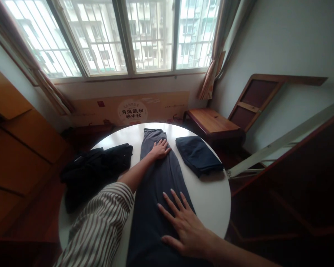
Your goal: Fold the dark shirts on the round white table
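**Both palms flat on grey trousers, round white table**

Obs. 1: A pair of grey trousers (158,178) lies stretched lengthwise down the middle of a round white table (214,200), running from the near edge to the far edge by the window.

Obs. 2: Left hand (159,149) rests palm-down on the far part of the trousers, fingers spread and flat; nothing gripped. The arm reaches forward out of a striped sleeve (100,230).

Obs. 3: Right hand (183,222) lies palm-down on the near part of the trousers, fingers splayed wide, pressing flat on the cloth; nothing clasped. The fingertips point toward the far side of the table.

Obs. 4: To the right of the trousers, apart from them, a folded dark blue garment (198,155) lies on the table. To the left, a heap of black clothing (97,165) lies unfolded and hangs over the table's left rim.

Obs. 5: Beyond the table stands a low wooden bench (211,120), under a barred window (111,35).
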A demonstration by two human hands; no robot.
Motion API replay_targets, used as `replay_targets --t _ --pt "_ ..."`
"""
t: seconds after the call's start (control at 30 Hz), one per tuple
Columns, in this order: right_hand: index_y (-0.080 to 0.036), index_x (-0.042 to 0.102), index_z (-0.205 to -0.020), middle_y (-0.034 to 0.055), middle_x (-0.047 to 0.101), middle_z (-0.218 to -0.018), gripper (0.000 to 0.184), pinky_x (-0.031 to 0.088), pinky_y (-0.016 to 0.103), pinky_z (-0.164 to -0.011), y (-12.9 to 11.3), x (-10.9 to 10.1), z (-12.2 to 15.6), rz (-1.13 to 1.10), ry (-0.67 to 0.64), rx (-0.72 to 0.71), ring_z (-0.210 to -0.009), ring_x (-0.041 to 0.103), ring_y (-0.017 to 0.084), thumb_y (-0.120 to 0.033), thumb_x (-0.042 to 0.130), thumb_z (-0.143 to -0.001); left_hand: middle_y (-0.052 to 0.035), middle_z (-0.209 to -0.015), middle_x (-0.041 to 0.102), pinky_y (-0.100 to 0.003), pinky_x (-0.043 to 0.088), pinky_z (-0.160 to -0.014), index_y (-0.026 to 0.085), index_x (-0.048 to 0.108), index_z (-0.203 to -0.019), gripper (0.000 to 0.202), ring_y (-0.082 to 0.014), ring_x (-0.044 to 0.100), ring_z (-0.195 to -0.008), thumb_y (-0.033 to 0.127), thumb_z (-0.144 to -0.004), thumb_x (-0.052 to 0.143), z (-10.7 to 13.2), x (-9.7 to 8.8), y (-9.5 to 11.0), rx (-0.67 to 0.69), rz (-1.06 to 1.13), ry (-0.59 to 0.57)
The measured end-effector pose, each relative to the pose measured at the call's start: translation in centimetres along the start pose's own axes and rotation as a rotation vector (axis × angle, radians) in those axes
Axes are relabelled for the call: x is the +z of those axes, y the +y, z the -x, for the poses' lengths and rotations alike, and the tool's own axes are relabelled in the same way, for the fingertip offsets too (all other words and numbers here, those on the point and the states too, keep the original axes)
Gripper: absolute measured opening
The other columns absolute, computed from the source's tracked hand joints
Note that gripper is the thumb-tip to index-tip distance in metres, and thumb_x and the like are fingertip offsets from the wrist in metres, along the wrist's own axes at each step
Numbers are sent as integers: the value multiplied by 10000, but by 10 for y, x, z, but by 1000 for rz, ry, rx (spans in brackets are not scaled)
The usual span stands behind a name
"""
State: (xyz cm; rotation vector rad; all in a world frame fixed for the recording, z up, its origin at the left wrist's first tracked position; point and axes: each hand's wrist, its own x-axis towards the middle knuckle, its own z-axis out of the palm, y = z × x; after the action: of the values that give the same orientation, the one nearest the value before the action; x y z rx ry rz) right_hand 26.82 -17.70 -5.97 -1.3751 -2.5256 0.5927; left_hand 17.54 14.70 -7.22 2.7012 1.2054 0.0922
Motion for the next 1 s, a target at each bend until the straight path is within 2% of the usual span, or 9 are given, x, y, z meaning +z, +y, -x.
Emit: replay_targets --t 0.17,0.3,0.37,0.47,0.6,0.7,0.8,0.9,1.0 --pt "-320 98 -1566 104 -68 -1624 906 6 676 -1142 -23 2 26 -101 -88 -90 -1474 -51 414 -704 510 -857 -100 -1635 128 -663 156 -1135 201 316 -1516 613 -337 86 -1499 516 -998 232 -23 -16 9 -114 -9 -82" --pt "-281 211 -1562 112 110 -1631 861 51 657 -1160 -27 -8 43 -174 -143 -187 -1486 35 380 -680 524 -867 -131 -1623 178 -657 222 -1120 163 330 -1505 577 -369 134 -1485 454 -1010 272 -12 -29 25 -136 -6 -34" --pt "-252 313 -1534 106 268 -1599 775 105 610 -1185 -24 -11 55 -176 -115 -222 -1483 155 342 -626 535 -892 -158 -1568 315 -563 312 -1122 145 407 -1455 514 -343 291 -1439 388 -1010 326 20 -33 37 -45 9 81" --pt "-220 441 -1465 114 427 -1520 638 229 574 -1180 -15 -5 76 -86 45 -197 -1432 321 322 -525 565 -918 -142 -1237 622 -367 480 -991 155 580 -1269 357 -231 605 -1135 293 -1004 384 108 -33 55 264 86 211" --pt "-218 596 -1289 144 606 -1301 366 507 470 -1007 0 16 93 -44 430 47 -1233 555 294 -353 543 -953 -98 -990 658 -334 532 -805 169 634 -1161 293 -195 626 -875 345 -987 478 256 -29 71 520 94 139" --pt "-237 650 -1126 130 658 -1052 241 577 420 -838 9 20 84 -117 644 204 -991 651 265 -324 487 -971 -126 -1003 644 -392 551 -787 145 585 -1257 542 -227 613 -876 536 -883 614 335 -21 75 515 60 136" --pt "-211 650 -1072 120 660 -959 248 560 416 -810 18 6 57 -131 709 278 -898 651 262 -355 474 -972 -116 -955 642 -378 570 -764 130 570 -1273 453 -207 611 -837 418 -923 606 371 -5 77 467 27 193" --pt "-154 652 -1060 119 670 -922 277 541 379 -785 30 -19 18 -111 671 306 -796 648 237 -358 491 -962 -78 -875 638 -325 577 -744 129 574 -1255 299 -165 606 -780 171 -962 530 382 11 78 459 3 305" --pt "-109 649 -1094 136 683 -968 281 516 337 -826 44 -45 -26 -41 551 368 -818 658 224 -314 520 -951 -69 -875 633 -300 581 -741 142 571 -1253 291 -151 608 -783 145 -966 522 385 16 79 447 33 411"
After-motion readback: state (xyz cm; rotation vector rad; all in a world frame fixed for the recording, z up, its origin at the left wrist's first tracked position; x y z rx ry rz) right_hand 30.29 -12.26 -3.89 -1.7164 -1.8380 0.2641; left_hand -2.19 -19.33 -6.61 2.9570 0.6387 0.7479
